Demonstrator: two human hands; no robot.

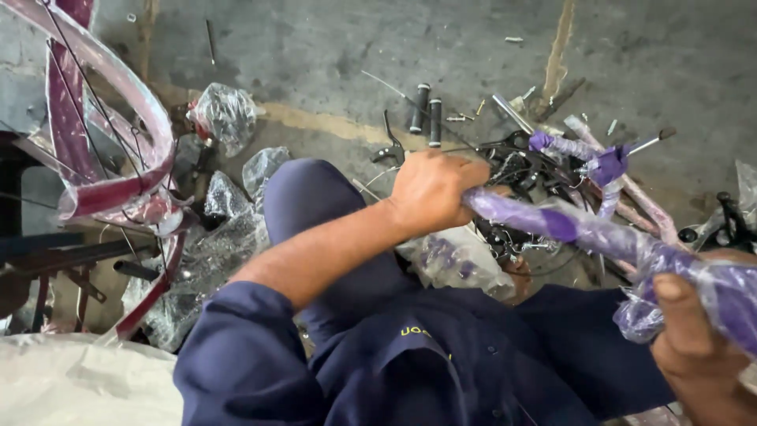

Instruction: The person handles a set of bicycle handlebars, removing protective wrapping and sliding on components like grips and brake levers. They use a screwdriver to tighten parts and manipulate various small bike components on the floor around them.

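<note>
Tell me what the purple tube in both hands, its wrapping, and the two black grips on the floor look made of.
Purple tube: likely painted metal, judging by its rigid, straight, glossy look; the wrap hides the surface.
Wrapping: thin clear plastic film, crinkled and shiny, bunched near the right hand; the left hand grips the other end.
Black grips: probably rubber or soft plastic, matte black, seemingly ribbed.

A single head-worn camera looks steeply down, close over the person's lap and the concrete floor (441,47).

Purple frame tube (568,225) w/ clear wrap; pink rim (118,189); navy sleeve (236,347).
</note>
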